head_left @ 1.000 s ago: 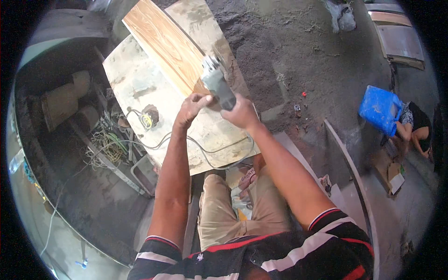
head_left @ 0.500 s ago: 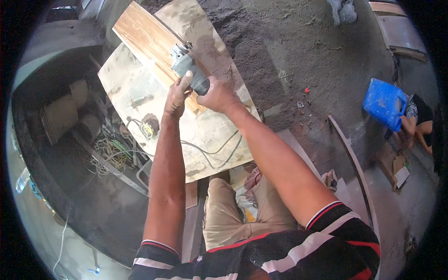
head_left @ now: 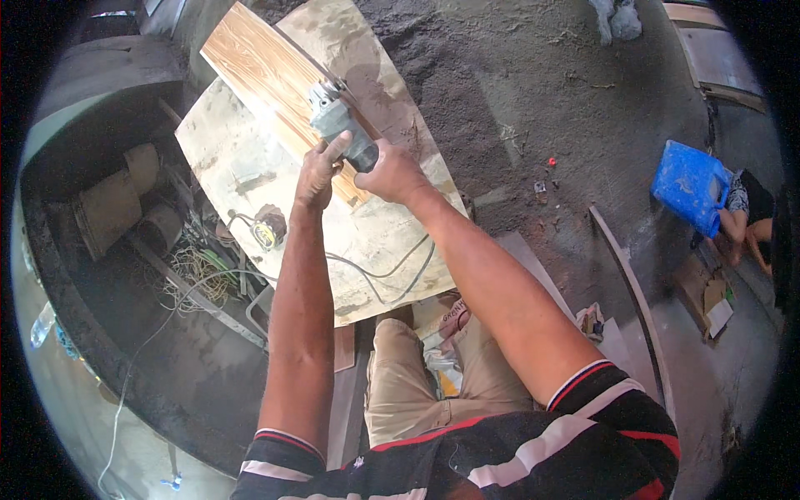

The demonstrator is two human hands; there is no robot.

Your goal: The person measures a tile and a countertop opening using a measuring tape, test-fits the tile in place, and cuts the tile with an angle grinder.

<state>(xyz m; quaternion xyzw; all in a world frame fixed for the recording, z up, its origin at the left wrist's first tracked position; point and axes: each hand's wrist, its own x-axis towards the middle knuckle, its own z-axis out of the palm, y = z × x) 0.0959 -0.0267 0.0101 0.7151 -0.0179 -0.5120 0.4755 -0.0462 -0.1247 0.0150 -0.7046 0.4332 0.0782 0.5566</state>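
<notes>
An angle grinder (head_left: pixel 335 121) with a grey-green body and a metal head lies along the right edge of a wood-grained plank (head_left: pixel 265 65). My left hand (head_left: pixel 317 173) grips the left side of its body, thumb laid on top. Around the dark rear end of the grinder, my right hand (head_left: pixel 395 172) is closed. The disc is mostly hidden under the head. Beneath the plank is a pale, stained board (head_left: pixel 237 179), its near edge just beyond my knees. A tape measure (head_left: pixel 265 234) rests on the board left of my left forearm.
A grey cord (head_left: pixel 367 271) loops across the board's near part. Left stands a large dark round basin (head_left: pixel 150 350) holding pots and tangled straw. On the right are a curved strip (head_left: pixel 631 292), a blue jerrycan (head_left: pixel 687 185) and another person's hands (head_left: pixel 744 229) beside it.
The grinder and both hands have shifted very slightly to the right and nearer. My hold on it looks the same.
</notes>
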